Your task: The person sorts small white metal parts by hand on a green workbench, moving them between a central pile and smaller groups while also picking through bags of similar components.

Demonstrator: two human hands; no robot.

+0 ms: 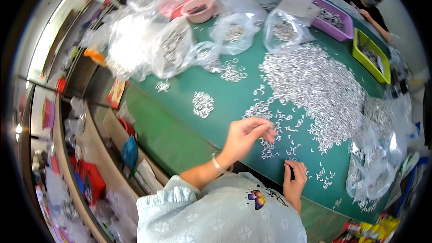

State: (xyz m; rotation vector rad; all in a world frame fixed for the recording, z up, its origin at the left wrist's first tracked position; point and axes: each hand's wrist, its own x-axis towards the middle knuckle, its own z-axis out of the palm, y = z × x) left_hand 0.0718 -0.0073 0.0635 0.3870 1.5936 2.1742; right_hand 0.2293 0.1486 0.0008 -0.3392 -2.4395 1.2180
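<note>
My left hand (250, 136), with a pale bracelet (218, 164) at its wrist, hovers over the near edge of a green table. Its thumb and fingers are pressed together; whatever lies between them is too small to make out. My right hand (294, 179) is at the table edge, fingers curled toward the thumb, their contents hidden. Loose small silvery curved metal pieces (292, 146) are strewn between and beyond my hands. A large heap of these pieces (319, 96) spreads farther right. A neat small pile (203, 104) sits left of my left hand.
Clear plastic bags of metal parts (171, 47) line the far side. A purple basin (344, 22) and a yellow-green basin (375, 65) stand far right, near another person (371, 0). More filled bags (371, 162) lie at right. Shelving (96, 153) stands left.
</note>
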